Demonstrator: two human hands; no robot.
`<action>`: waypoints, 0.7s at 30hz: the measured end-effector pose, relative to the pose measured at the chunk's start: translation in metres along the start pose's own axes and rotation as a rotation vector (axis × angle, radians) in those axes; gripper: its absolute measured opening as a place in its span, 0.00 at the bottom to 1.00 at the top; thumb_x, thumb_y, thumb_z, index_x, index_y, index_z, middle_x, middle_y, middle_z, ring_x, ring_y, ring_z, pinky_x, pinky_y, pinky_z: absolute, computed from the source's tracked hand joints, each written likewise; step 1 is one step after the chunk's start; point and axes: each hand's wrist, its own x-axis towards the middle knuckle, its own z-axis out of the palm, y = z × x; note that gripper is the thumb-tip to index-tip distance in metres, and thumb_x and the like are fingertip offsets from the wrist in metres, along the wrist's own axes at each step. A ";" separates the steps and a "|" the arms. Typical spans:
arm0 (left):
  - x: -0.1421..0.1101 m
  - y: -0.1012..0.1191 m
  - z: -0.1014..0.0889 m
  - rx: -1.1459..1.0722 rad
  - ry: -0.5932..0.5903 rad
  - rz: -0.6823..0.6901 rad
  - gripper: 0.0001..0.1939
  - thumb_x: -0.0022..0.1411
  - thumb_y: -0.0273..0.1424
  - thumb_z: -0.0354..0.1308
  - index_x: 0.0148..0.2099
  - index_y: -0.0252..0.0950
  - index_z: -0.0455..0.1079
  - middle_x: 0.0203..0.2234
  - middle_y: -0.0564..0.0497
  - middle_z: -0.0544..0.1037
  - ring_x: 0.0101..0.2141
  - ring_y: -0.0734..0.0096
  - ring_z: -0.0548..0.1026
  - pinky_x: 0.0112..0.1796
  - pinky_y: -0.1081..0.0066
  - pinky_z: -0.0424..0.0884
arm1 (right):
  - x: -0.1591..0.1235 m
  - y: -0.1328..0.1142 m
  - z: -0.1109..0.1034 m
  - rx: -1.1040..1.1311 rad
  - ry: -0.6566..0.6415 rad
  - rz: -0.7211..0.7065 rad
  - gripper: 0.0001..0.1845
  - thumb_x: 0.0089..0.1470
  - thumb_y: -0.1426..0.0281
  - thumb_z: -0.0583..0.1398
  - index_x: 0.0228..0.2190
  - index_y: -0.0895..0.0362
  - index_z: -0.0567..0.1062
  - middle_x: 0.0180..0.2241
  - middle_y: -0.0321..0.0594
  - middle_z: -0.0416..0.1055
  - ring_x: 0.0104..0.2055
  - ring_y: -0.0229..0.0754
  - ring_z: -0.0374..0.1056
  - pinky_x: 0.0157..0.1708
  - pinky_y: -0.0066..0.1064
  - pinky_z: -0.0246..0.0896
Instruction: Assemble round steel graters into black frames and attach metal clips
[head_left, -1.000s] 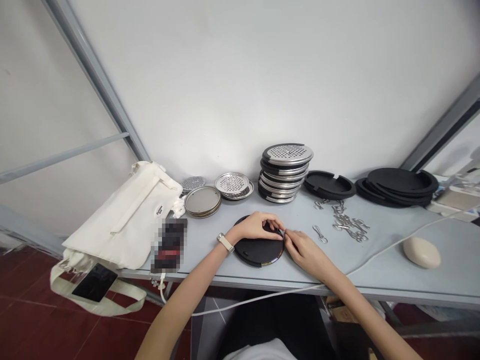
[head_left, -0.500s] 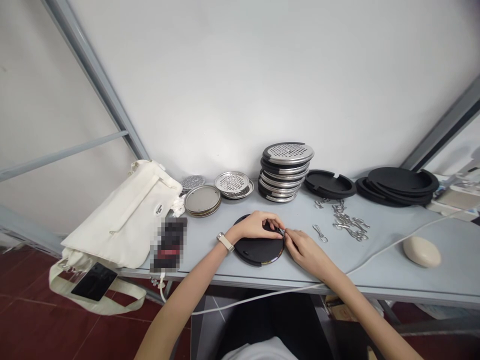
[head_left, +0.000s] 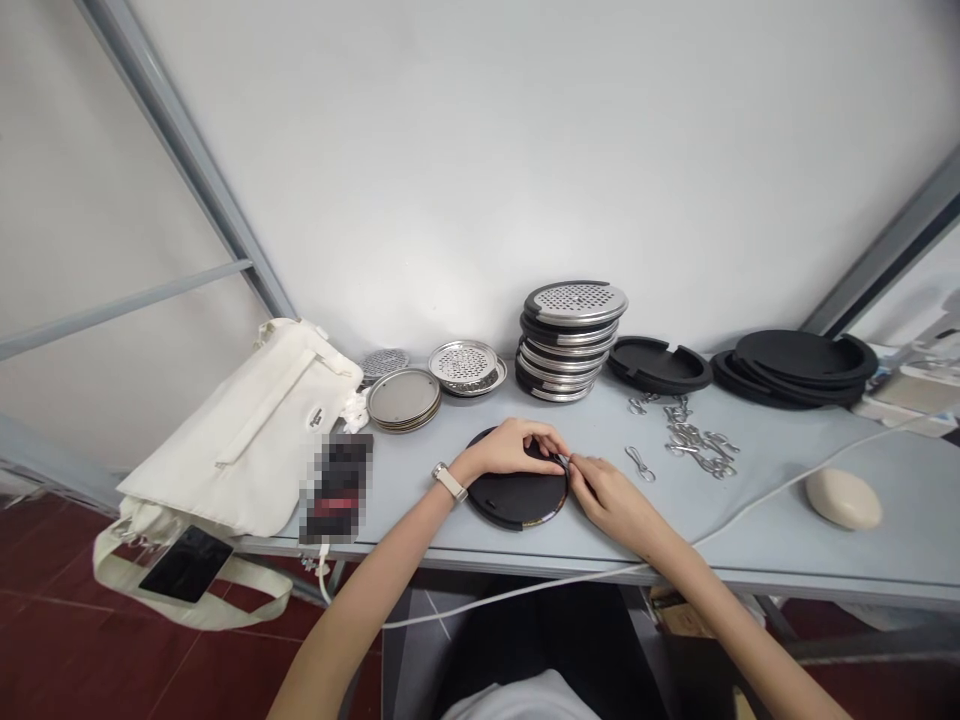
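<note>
A black round cover (head_left: 517,497) lies flat on the table in front of me, with a shiny, patterned edge showing along its lower right rim. My left hand (head_left: 521,448) reaches over its far side, thumb and fingers pinching the right part of the rim. Against the same spot from outside, my right hand (head_left: 606,492) presses its closed fingertips on the rim. The fingertips nearly meet, and what lies exactly between them is hidden. To the right of my right hand lies a single metal clip (head_left: 640,463).
Behind stands a stack of perforated metal discs in black covers (head_left: 576,305). Left are silver discs (head_left: 403,397) and perforated lids (head_left: 463,362); right, black covers (head_left: 802,360) and loose clips (head_left: 701,448). A white bag (head_left: 247,430), beige mouse (head_left: 844,499) and white cable (head_left: 750,510) flank me.
Both hands stay at the same place on the cover's rim. Only the view has shifted very slightly.
</note>
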 end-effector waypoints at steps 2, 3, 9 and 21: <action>0.000 0.001 0.000 -0.009 0.008 0.007 0.13 0.54 0.32 0.63 0.42 0.32 0.73 0.35 0.48 0.78 0.36 0.73 0.72 0.37 0.75 0.63 | 0.000 -0.001 0.000 0.007 0.001 0.004 0.15 0.64 0.69 0.44 0.27 0.55 0.64 0.26 0.40 0.69 0.30 0.43 0.64 0.32 0.32 0.55; 0.000 0.001 0.000 -0.013 0.010 0.010 0.13 0.54 0.32 0.63 0.42 0.32 0.73 0.35 0.48 0.78 0.36 0.73 0.72 0.37 0.75 0.63 | 0.000 -0.001 -0.001 0.008 0.001 0.007 0.16 0.64 0.69 0.44 0.27 0.55 0.63 0.26 0.40 0.69 0.30 0.43 0.64 0.32 0.32 0.55; 0.000 0.002 0.000 -0.013 0.016 -0.005 0.14 0.54 0.32 0.64 0.42 0.32 0.74 0.35 0.48 0.78 0.36 0.72 0.73 0.37 0.74 0.64 | 0.000 -0.001 0.000 -0.008 -0.004 0.046 0.16 0.64 0.67 0.44 0.26 0.55 0.62 0.25 0.40 0.68 0.29 0.43 0.64 0.31 0.32 0.55; 0.000 0.002 0.000 0.010 -0.001 -0.012 0.13 0.54 0.31 0.63 0.42 0.33 0.74 0.35 0.48 0.78 0.37 0.72 0.73 0.39 0.74 0.65 | -0.001 -0.002 0.000 0.034 -0.003 0.096 0.16 0.64 0.66 0.43 0.26 0.54 0.60 0.24 0.39 0.66 0.28 0.42 0.63 0.31 0.32 0.54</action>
